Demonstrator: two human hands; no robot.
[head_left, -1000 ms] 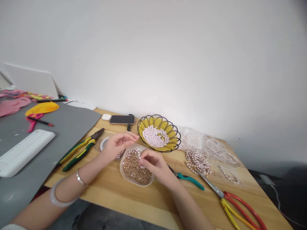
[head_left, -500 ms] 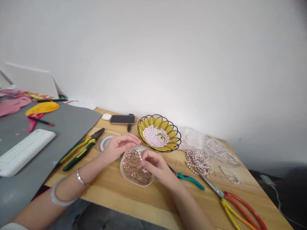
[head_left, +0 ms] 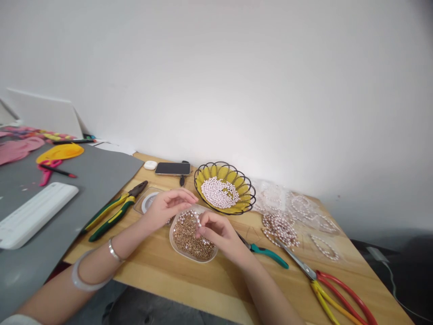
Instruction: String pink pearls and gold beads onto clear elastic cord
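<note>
Over the last second the left hand [head_left: 171, 207] is edging only slightly right and nearer, while the right hand [head_left: 218, 231] is keeping almost the same place over the right side of the tub [head_left: 171, 240], so the work is apparently staying centred on the gold-coloured beads [head_left: 187, 239] lying inside it. The left fingers are curving above the tub's far-left edge, and the right thumb and fingertips are bending together beside pale beads [head_left: 198, 220], but whether either hand is gripping any, I cannot tell.
</note>
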